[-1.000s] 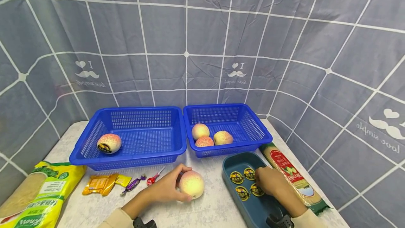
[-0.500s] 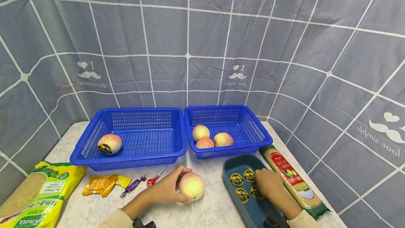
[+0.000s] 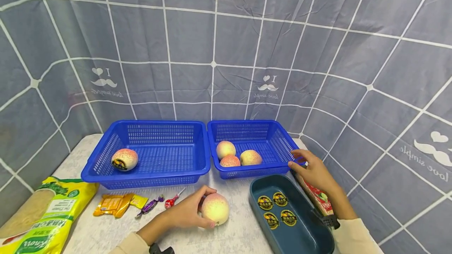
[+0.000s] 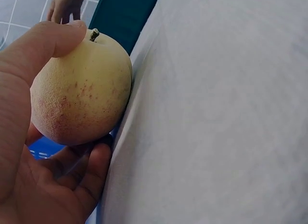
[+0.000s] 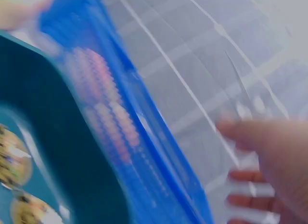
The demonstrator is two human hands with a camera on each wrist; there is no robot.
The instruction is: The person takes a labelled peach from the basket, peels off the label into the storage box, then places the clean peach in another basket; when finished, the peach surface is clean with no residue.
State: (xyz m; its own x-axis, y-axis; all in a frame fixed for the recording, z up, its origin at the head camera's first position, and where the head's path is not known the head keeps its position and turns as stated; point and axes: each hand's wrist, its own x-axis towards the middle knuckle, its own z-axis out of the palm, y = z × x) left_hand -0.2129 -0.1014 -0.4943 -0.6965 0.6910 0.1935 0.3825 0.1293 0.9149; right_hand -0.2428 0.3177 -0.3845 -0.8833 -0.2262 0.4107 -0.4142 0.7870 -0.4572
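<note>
My left hand (image 3: 190,211) grips a pale yellow and pink peach (image 3: 216,209) at the table's front middle, thumb on the near side. In the left wrist view, the peach (image 4: 84,91) sits between thumb and curled fingers, its stem up by the thumb. At the right basket's front right corner, my right hand (image 3: 312,171) has its fingers loosely spread. Nothing shows in that hand (image 5: 284,171) in the blurred right wrist view. Below it lies a dark teal tray (image 3: 300,235) with several round black and gold stickers (image 3: 288,218) on its floor.
Two blue baskets stand at the back. The left basket (image 3: 152,177) holds one stickered peach (image 3: 125,159); the right basket (image 3: 252,171) holds three peaches. Wrapped candies (image 3: 112,204) and a yellow Knorr bag (image 3: 49,214) lie left. A red-labelled pack (image 3: 319,197) lies right of the tray.
My right hand has left the stickers in the teal tray and moved up and right to the right basket's corner. The left hand stays on the peach. The view shifted slightly.
</note>
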